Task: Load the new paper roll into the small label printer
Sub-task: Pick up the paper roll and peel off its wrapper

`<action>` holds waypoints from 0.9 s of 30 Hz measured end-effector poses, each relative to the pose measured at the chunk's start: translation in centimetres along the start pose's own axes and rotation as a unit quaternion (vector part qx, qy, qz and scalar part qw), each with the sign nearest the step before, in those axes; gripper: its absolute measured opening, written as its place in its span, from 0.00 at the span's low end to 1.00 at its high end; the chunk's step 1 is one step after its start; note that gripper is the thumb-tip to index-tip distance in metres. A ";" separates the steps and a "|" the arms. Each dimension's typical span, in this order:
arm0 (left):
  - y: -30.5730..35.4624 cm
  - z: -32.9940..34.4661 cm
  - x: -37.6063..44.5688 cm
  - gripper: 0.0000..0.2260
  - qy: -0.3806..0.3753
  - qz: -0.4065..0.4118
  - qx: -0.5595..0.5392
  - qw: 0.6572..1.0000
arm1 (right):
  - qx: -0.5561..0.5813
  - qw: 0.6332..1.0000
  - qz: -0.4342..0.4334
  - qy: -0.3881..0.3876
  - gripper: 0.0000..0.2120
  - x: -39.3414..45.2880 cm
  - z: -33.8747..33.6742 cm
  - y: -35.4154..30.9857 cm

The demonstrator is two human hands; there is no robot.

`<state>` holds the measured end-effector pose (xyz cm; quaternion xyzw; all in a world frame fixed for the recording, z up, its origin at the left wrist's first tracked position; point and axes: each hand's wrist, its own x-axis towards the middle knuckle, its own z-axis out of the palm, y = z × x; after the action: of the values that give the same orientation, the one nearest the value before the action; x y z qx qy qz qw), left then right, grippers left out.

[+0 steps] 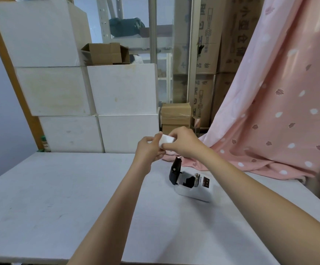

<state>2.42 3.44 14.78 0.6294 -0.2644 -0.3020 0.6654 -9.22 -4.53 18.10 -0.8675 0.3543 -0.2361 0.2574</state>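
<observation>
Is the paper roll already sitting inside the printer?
No: both hands, left hand and right hand, hold the paper roll above the open printer.

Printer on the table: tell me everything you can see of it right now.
The printer is a small white box, plastic by its look, lying on the white table below the hands and near the pink cloth. Its black lid stands open and upright at its left end, showing a dark, seemingly empty bay. A dark label sits on its right. Nothing touches it but the table.
</observation>
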 end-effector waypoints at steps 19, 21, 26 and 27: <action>4.8 0.3 -4.1 0.20 -0.223 0.213 0.220 0.926 | 0.161 0.966 -0.013 -0.202 0.18 -1.0 -8.3 3.6; 4.4 0.8 -4.1 0.20 -0.201 0.223 0.211 0.930 | 0.191 0.959 -0.013 -0.207 0.21 -1.1 -8.1 3.7; 3.2 1.8 -3.6 0.19 -0.122 0.285 0.231 0.922 | 0.266 0.941 -0.005 -0.209 0.20 -1.1 -7.3 4.2; 2.9 1.9 -3.4 0.19 -0.109 0.302 0.241 0.916 | 0.273 0.940 -0.001 -0.203 0.19 -1.1 -7.1 4.4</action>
<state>-1.14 4.73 17.94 0.6238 -0.5775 -0.0801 0.5205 -16.30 -8.42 20.53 -0.7935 0.2156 -0.1428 0.5509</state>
